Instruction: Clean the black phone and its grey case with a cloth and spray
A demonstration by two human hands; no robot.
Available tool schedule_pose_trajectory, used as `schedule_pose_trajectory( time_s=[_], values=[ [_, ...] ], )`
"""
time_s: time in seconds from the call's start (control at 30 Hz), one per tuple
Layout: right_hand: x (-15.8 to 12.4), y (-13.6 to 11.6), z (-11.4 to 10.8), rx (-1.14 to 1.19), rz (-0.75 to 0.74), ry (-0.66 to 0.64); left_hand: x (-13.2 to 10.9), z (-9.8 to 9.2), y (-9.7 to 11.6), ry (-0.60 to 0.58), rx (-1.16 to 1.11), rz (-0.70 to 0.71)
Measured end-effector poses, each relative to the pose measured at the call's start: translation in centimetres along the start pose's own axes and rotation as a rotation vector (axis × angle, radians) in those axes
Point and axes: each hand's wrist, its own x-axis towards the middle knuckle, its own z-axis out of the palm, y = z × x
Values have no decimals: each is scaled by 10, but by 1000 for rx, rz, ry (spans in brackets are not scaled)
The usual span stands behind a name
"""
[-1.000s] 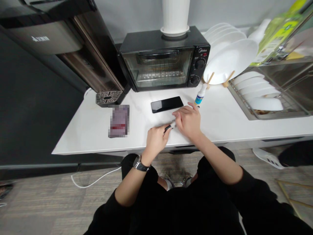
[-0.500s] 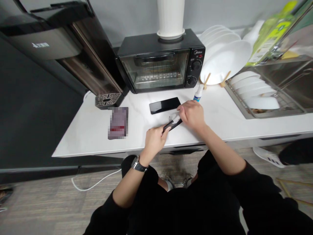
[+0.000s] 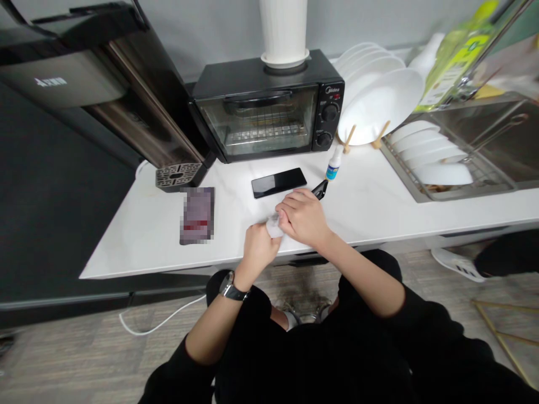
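Note:
My left hand (image 3: 261, 246) is closed around the near end of a black phone case (image 3: 321, 189), whose far corner sticks out past my right hand. My right hand (image 3: 304, 219) is closed over a crumpled white tissue (image 3: 274, 224), pressing it on the case near my left fingers. Most of the case is hidden under my right hand. Just beyond my hands, a black smartphone (image 3: 279, 183) lies flat on the white counter. A small white spray bottle (image 3: 333, 166) with a blue label stands upright beside the case's far corner.
Behind the phone stands a black toaster oven (image 3: 269, 112) with a white pot on top. A drinks machine (image 3: 177, 174) and a blurred-out purple item (image 3: 197, 216) are on the left. White plates (image 3: 379, 106) and a sink rack (image 3: 497, 179) with bowls are on the right.
My right hand has slid with the tissue toward my left hand, down along the case. The case's far end and the spray bottle now show more. The view has shifted slightly.

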Motion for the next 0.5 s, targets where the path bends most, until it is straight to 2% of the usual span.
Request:
schedule_pose_trajectory(
  time_s=[0.13,0.2,0.27,0.33,0.43,0.5],
  values=[
    [2,48,-14,-34,112,-20,0,-3,5,69,-92,-12],
    [4,56,-15,-27,167,16,0,-2,7,99,-112,-15],
    [6,45,-10,-7,201,79,1,0,6,101,-113,-23],
    [8,19,-1,13,202,117,2,2,3,90,-89,-33],
    [8,-26,12,55,87,55,3,7,-3,97,-14,-44],
    [8,-43,15,66,26,20,4,10,-7,112,10,-43]
  ],
)
